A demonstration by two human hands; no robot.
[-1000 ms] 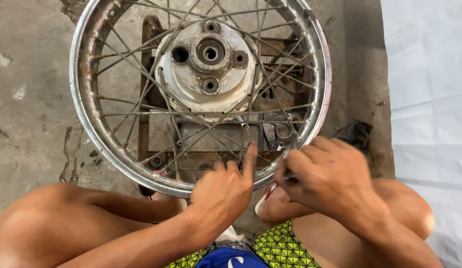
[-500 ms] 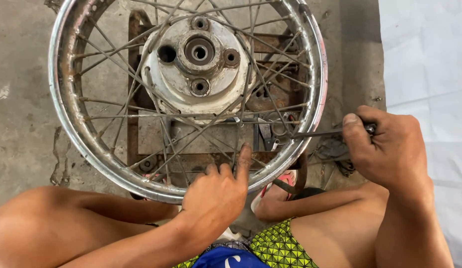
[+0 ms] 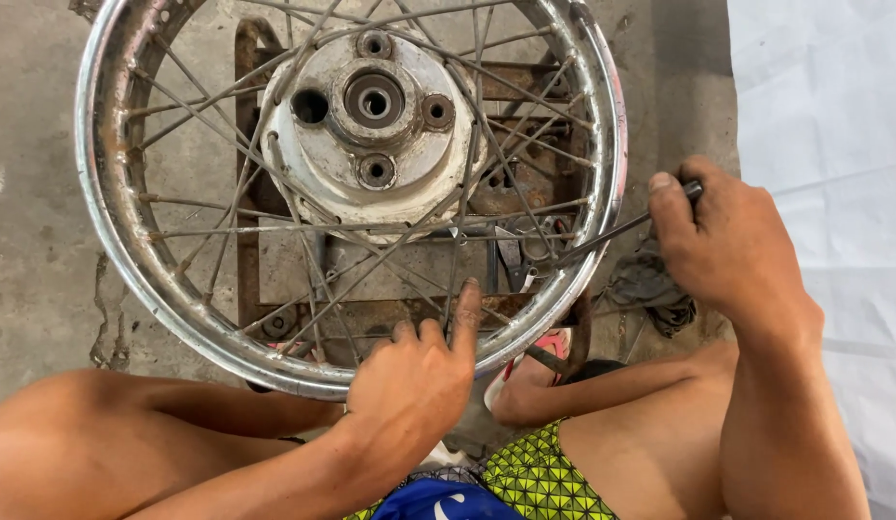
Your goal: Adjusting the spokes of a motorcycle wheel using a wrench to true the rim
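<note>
A spoked wheel was steadied with one hand while a thin tool was worked at its rim with the other.

Head view: the worn chrome-steel spoked wheel rim (image 3: pixel 120 250) with its grey cast hub (image 3: pixel 371 125) was laid flat over a rusty metal frame (image 3: pixel 525 82) on the concrete floor (image 3: pixel 34 289). The left hand (image 3: pixel 414 380) was rested at the near edge of the rim, its forefinger stretched along a thin wire spoke (image 3: pixel 458 241), nothing grasped. The right hand (image 3: pixel 727 246) was closed around a slim dark metal rod tool (image 3: pixel 612 231) at the right edge. The wheel was judged heavy, stiff and smooth; the rim would be the firmest hold, the spokes being thin.
</note>
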